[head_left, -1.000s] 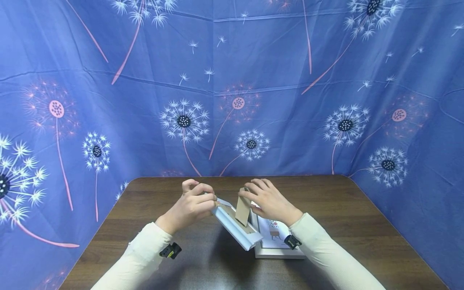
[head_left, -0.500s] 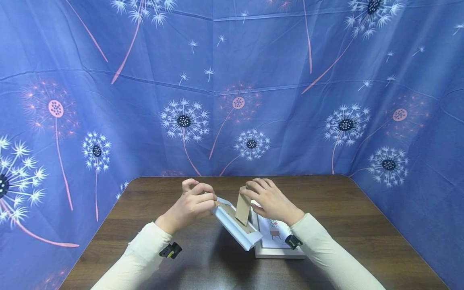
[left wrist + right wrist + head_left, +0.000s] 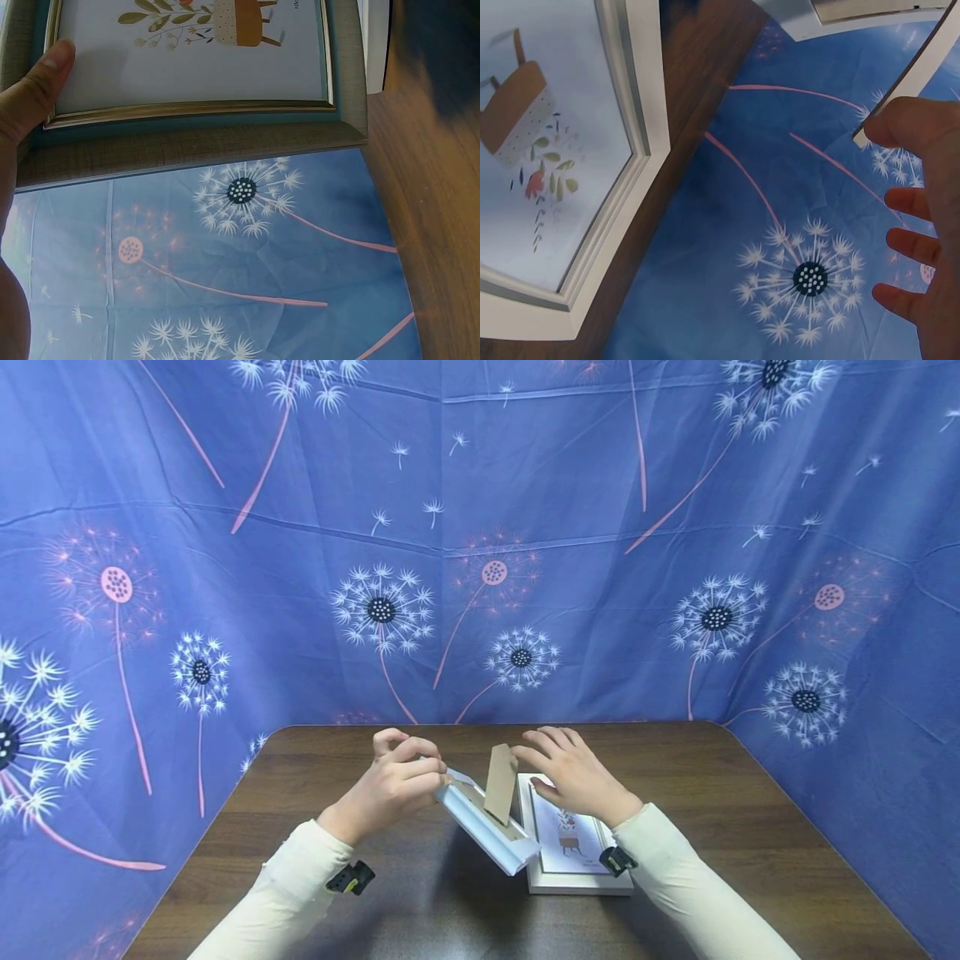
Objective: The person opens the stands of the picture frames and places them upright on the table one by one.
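Note:
In the head view my left hand (image 3: 392, 789) grips a picture frame (image 3: 480, 829) by its upper left corner. The frame is tilted, its brown backing towards me and its cardboard stand (image 3: 499, 785) swung out. In the left wrist view the thumb (image 3: 45, 86) presses the front border, beside a potted plant print (image 3: 244, 22) inside gold trim. My right hand (image 3: 576, 774) is just right of the stand, fingers loosely bent. In the right wrist view one fingertip (image 3: 889, 124) is at the end of the stand (image 3: 922, 71); whether it touches cannot be told.
A white picture frame (image 3: 580, 883) lies face up on the brown wooden table (image 3: 720, 852), beneath my right forearm and partly behind the held frame. Its print shows a plant in a pot. A blue dandelion cloth (image 3: 600, 610) hangs round the table's back and sides.
My right hand has let go of the stand's top and moved a little right. The stand stays swung out. My left hand and the held frame have shifted slightly left.

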`<state>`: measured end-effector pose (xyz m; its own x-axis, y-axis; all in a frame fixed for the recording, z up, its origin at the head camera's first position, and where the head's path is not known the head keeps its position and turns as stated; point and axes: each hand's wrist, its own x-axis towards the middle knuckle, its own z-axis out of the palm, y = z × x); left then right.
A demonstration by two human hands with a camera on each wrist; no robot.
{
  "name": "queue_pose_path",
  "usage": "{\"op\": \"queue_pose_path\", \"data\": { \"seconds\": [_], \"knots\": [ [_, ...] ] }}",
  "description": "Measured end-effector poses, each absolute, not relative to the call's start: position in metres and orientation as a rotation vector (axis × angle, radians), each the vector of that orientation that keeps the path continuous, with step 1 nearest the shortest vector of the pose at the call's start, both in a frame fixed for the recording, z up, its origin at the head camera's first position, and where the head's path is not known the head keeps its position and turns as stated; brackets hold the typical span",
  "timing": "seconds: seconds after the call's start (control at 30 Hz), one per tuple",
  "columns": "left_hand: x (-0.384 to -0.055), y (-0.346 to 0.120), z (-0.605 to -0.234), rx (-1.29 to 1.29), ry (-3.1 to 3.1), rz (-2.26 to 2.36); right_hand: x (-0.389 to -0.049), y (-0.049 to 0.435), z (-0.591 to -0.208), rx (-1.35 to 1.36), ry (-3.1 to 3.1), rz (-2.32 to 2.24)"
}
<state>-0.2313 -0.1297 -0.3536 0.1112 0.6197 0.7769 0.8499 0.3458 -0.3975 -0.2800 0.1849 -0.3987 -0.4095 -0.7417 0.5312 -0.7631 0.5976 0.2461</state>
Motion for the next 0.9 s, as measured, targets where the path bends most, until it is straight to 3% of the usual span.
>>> {"op": "queue_pose_path", "data": {
  "seconds": [0.9],
  "knots": [
    [-0.231, -0.134, -0.349, -1.356, -1.624, -0.354, -0.284, 0.218, -0.409, 1.052, -2.226, 0.107]
  ]
}}
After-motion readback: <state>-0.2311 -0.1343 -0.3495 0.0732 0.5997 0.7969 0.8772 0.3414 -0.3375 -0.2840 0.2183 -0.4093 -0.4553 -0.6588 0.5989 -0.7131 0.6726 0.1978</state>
